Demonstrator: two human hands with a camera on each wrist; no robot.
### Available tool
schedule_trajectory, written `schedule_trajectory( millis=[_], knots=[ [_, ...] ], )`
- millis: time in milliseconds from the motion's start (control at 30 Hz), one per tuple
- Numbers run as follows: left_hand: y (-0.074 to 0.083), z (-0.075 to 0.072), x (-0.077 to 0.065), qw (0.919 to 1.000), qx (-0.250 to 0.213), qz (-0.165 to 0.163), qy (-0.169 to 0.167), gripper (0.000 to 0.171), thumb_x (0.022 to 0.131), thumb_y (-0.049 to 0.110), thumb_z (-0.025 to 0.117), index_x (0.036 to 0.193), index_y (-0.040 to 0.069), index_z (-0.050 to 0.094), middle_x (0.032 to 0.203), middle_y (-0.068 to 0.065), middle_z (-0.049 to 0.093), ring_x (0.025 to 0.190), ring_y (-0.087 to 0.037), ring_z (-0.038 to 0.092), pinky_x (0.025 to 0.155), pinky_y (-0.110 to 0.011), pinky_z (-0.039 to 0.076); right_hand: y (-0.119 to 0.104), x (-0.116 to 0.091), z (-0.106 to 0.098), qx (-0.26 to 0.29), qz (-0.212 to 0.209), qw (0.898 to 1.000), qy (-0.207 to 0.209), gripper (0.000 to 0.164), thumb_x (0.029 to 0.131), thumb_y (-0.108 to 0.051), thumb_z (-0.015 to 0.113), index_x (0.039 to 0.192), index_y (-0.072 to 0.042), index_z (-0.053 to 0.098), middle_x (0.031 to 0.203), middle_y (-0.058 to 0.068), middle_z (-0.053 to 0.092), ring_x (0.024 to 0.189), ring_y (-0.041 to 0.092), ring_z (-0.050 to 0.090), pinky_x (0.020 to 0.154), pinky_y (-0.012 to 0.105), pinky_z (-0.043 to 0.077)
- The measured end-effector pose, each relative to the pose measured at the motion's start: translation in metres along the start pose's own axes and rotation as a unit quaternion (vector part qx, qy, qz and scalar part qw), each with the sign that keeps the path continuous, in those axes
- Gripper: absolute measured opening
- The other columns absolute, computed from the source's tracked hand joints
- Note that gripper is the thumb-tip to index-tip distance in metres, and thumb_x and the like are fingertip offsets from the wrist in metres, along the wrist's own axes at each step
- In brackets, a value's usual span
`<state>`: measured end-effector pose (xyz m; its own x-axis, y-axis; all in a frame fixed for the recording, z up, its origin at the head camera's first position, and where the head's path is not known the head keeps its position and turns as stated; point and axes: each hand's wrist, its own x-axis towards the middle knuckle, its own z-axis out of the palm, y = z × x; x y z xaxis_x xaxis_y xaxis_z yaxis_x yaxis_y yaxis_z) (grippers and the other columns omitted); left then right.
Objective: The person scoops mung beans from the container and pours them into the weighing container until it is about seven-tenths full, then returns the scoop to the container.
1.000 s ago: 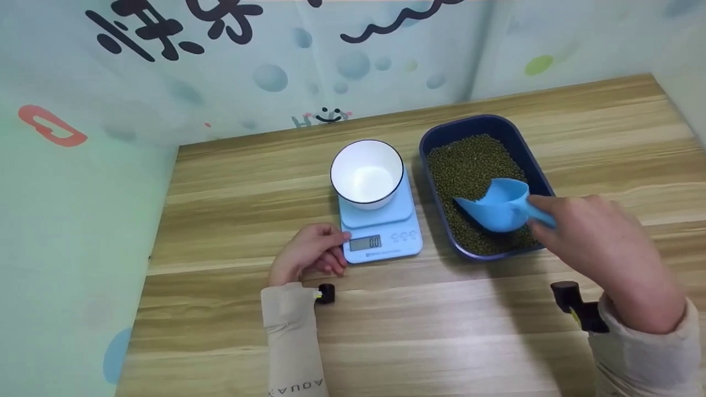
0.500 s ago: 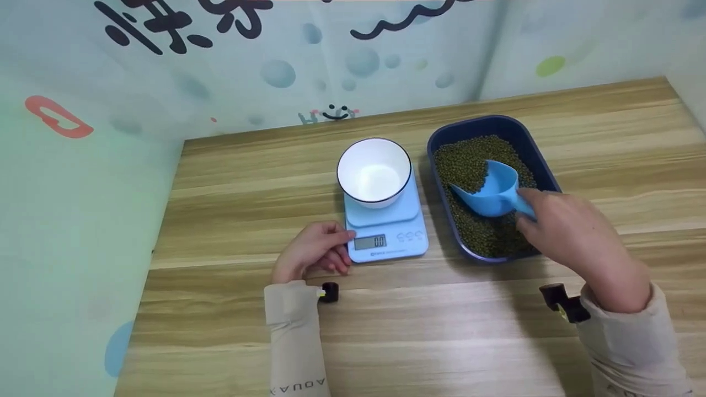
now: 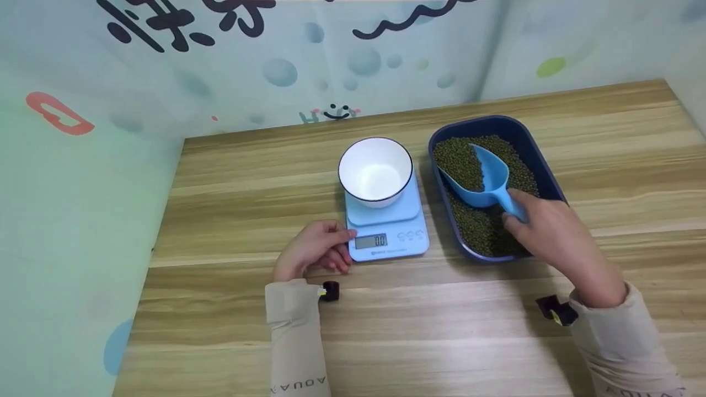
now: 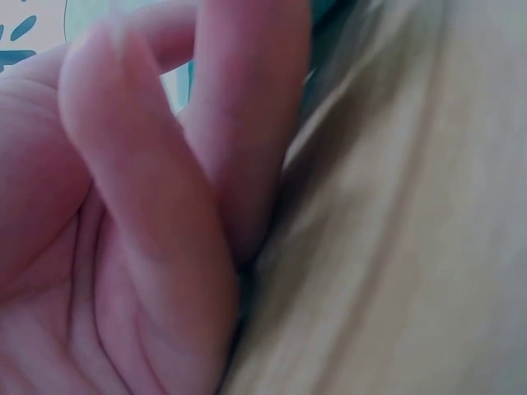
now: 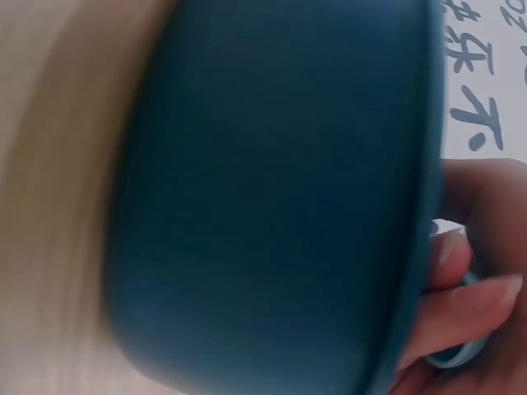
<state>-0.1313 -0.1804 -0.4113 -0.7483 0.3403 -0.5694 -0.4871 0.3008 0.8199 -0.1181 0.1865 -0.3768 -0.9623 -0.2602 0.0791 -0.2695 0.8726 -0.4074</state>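
Observation:
In the head view, my right hand [image 3: 554, 234] grips the handle of a blue scoop [image 3: 496, 184] over the dark blue tub [image 3: 540, 165]. Small dark-green mung beans [image 3: 485, 234] fill much of that tub, and a heap lies in the scoop. My left hand [image 3: 317, 248] pinches the left edge of a light-blue kitchen scale [image 3: 389, 245], whose display reads 0.0. A white bowl [image 3: 375, 171] with a dark rim stands on the scale's platform. The left wrist view is filled by curled fingers [image 4: 156, 189]. The tub's outer wall [image 5: 272, 197] covers most of the right wrist view.
Everything stands on a wood-grain table [image 3: 248, 193]. A printed curtain [image 3: 364, 60] hangs behind its back edge, and a pale green wall [image 3: 60, 220] borders the left side. The tub stands to the right of the scale, a narrow gap between them.
The scoop has moved left and further back through the tub, turning as it goes, and beans now heap in it. My left hand, the scale and the bowl stay in place.

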Motion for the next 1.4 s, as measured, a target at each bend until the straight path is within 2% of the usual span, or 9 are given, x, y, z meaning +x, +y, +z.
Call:
schedule_trajectory(
  millis=[167,333,433,667,933,1200,1400],
  knots=[
    [0.0,0.001,0.001,1.0,0.0,0.004,0.002,0.029,0.088,0.026,0.058,0.092,-0.002,0.052,0.074,-0.021,0.063,0.059,-0.026,0.064,0.048,-0.025,0.049,0.0,0.001,0.003,0.003,0.028,1.0,0.001,0.036,0.082,-0.017,0.052,0.113,0.002,0.051,0.059,0.005,0.045,0.053,0.024,0.045,0.048,0.036,0.037],
    [0.001,0.002,0.0,1.0,0.004,0.001,0.003,0.03,0.088,0.027,0.058,0.092,-0.002,0.052,0.075,-0.021,0.063,0.06,-0.026,0.064,0.049,-0.025,0.049,0.006,0.004,0.011,0.014,0.053,0.998,-0.027,0.018,0.084,-0.02,0.053,0.091,-0.003,0.049,0.058,0.005,0.043,0.051,0.023,0.044,0.043,0.033,0.034],
    [0.001,0.002,0.0,1.0,0.005,-0.001,0.003,0.029,0.088,0.027,0.058,0.092,-0.001,0.052,0.075,-0.02,0.063,0.06,-0.026,0.064,0.049,-0.026,0.05,0.01,0.005,0.014,0.024,0.061,0.997,-0.043,0.019,0.086,-0.023,0.054,0.081,-0.007,0.045,0.058,0.005,0.041,0.051,0.023,0.044,0.043,0.032,0.033],
    [-0.018,-0.005,0.017,0.9999,0.0,-0.001,0.015,0.035,0.084,0.034,0.061,0.092,0.002,0.053,0.075,-0.019,0.063,0.061,-0.027,0.064,0.048,-0.027,0.05,0.011,0.007,0.014,0.042,0.067,0.995,-0.053,0.014,0.084,-0.019,0.053,0.082,-0.008,0.045,0.058,0.005,0.043,0.052,0.023,0.045,0.043,0.031,0.033],
    [-0.021,-0.005,0.017,0.9998,0.003,0.005,0.019,0.04,0.081,0.039,0.063,0.093,0.002,0.053,0.077,-0.02,0.063,0.063,-0.029,0.065,0.048,-0.026,0.05,0.012,0.008,0.013,0.064,0.069,0.994,-0.056,0.01,0.082,-0.015,0.052,0.081,-0.008,0.046,0.059,0.005,0.042,0.051,0.022,0.043,0.044,0.03,0.032],
    [-0.022,-0.005,0.018,0.9997,-0.011,0.008,0.019,0.034,0.083,0.034,0.063,0.091,0.002,0.052,0.071,-0.018,0.063,0.057,-0.026,0.064,0.044,-0.024,0.047,0.012,0.007,0.013,0.077,0.073,0.994,-0.04,0.01,0.083,-0.014,0.052,0.089,-0.007,0.048,0.06,0.004,0.042,0.052,0.022,0.043,0.045,0.03,0.032],
    [-0.012,-0.003,0.01,0.9999,-0.009,0.004,0.008,0.03,0.086,0.029,0.06,0.092,0.0,0.052,0.072,-0.018,0.063,0.058,-0.026,0.064,0.046,-0.025,0.048,0.012,0.007,0.012,0.088,0.073,0.993,-0.039,0.011,0.083,-0.014,0.052,0.091,-0.006,0.05,0.062,0.005,0.043,0.054,0.022,0.043,0.046,0.03,0.033]
  ],
)
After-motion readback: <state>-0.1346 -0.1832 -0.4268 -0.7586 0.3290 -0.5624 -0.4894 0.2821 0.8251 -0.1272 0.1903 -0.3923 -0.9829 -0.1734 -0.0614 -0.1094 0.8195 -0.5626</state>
